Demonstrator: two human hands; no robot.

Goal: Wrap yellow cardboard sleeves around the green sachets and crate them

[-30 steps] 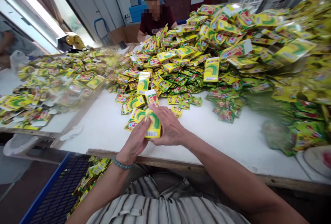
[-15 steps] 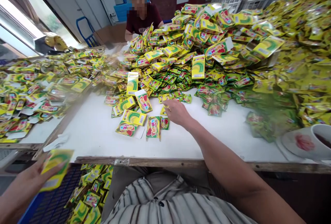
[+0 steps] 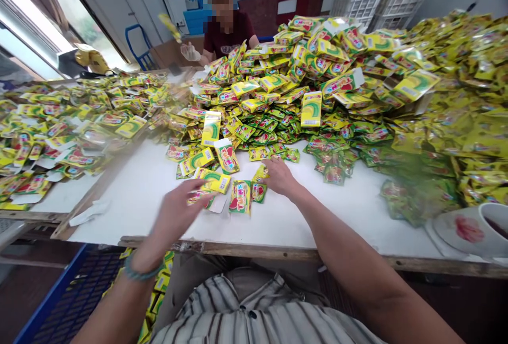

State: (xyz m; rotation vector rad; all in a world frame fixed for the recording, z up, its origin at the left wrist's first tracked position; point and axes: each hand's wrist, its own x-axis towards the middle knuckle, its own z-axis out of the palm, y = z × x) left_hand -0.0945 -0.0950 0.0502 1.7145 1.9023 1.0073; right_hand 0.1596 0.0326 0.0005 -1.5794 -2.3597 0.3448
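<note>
Logging head view: left hand [image 3: 177,211] is blurred above the loose sachets [image 3: 240,197], fingers spread, no pinch visible. Right hand [image 3: 280,177] has fingers loosely curled, tips at a yellow sachet [image 3: 260,173]; whether they pinch it cannot be told. The loose sachets lie scattered on the white table [image 3: 135,196], just before a heaped pile of packets [image 3: 270,84]. White tabletop gives open room between hands and the wooden table edge [image 3: 254,249], and to the right of the right hand. Below that edge sits a blue crate [image 3: 71,301]. A mug [image 3: 490,227] stands near the right side. Across the pile, a co-worker's gloved hand [image 3: 190,52] is raised.
</note>
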